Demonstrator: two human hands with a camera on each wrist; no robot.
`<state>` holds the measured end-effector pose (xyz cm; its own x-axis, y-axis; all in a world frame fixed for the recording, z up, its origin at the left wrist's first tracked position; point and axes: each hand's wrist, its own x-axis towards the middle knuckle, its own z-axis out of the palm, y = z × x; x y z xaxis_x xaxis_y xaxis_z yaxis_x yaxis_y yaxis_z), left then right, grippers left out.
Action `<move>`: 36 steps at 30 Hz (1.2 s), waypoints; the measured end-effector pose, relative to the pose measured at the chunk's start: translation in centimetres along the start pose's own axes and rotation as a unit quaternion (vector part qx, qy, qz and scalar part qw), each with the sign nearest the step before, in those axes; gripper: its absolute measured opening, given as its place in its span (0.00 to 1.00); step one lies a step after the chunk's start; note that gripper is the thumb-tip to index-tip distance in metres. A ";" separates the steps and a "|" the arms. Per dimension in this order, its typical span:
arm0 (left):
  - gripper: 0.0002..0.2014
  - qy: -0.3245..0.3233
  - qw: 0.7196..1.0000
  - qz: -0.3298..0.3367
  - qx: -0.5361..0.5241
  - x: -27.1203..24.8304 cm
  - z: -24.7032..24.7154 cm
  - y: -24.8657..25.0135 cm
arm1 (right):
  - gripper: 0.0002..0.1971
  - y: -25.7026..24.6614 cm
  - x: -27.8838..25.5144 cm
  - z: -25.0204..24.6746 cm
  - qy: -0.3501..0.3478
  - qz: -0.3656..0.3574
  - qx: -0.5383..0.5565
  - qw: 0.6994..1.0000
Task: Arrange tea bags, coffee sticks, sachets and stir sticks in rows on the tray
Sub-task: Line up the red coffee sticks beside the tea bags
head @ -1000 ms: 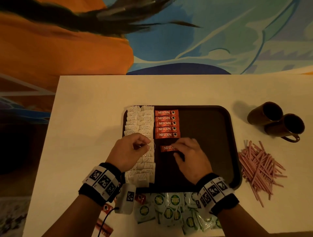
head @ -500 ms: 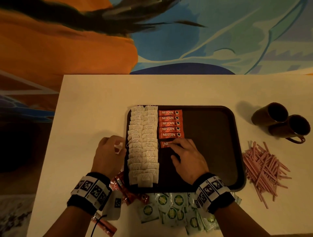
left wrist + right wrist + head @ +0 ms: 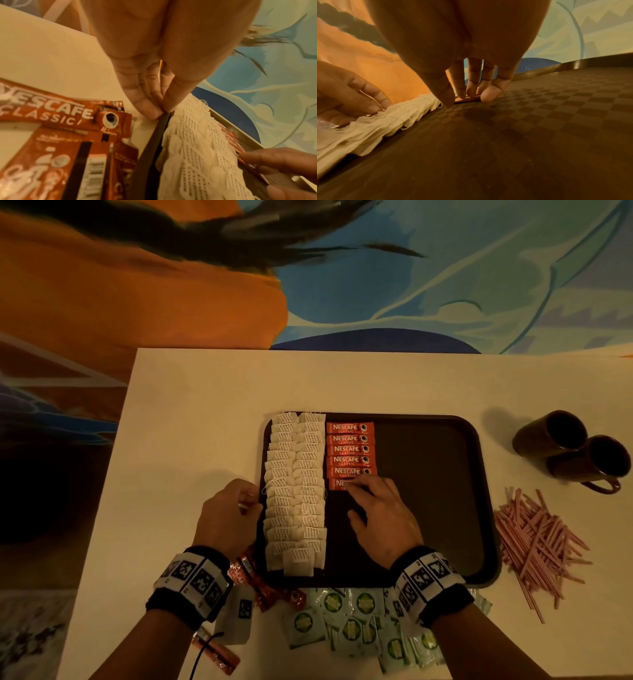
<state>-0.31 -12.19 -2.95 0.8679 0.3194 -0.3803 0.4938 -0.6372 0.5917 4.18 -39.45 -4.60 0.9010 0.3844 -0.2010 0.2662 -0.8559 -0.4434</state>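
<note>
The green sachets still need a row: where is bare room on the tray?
Bare tray floor lies right of the coffee sticks, out to the far, right and near rims. The left is crowded with tea bags; the right hand covers the strip below the sticks.

Warm, dim light colours everything I see amber. My wrist views blur up close and bend at the edges.

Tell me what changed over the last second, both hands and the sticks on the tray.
The left hand left the tea bags and moved left to the tray's left rim, where its fingers now touch. The right hand slid the sixth coffee stick up against the row of five, fingers pressing it flat. Tea bags, stir sticks, mugs and green sachets stayed put.
</note>
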 end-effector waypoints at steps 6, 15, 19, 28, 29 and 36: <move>0.07 -0.002 1.000 -0.015 -0.003 -0.9 -1.2 -0.3 | 0.26 -0.2 0.0 -0.3 -0.002 0.000 -0.007 1.000; 0.08 -0.017 0.999 -0.047 -0.008 -2.9 -2.9 -2.5 | 0.25 -0.8 -0.1 -0.6 -0.006 0.004 -0.002 1.000; 0.09 -0.055 0.997 0.009 0.053 -3.8 -3.5 -3.9 | 0.23 -1.4 -0.4 -1.4 0.021 0.007 0.010 1.000; 0.26 -0.095 0.987 0.002 0.130 -4.6 -3.3 -6.0 | 0.18 -7.8 -1.9 0.3 -0.048 -0.083 0.087 0.992; 0.23 -0.088 0.986 0.001 0.141 -4.5 -3.3 -6.1 | 0.17 -8.4 -1.9 0.6 -0.059 -0.089 0.084 0.991; 0.22 -0.078 0.987 -0.016 0.142 -4.3 -3.0 -6.8 | 0.16 -11.5 -1.5 2.4 -0.104 -0.120 0.058 0.986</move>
<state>-7.19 -7.15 -3.21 0.8224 0.2455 -0.5132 0.4670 -0.8065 0.3625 -0.98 -29.39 -1.28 0.7236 0.6441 -0.2480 0.4111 -0.6908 -0.5948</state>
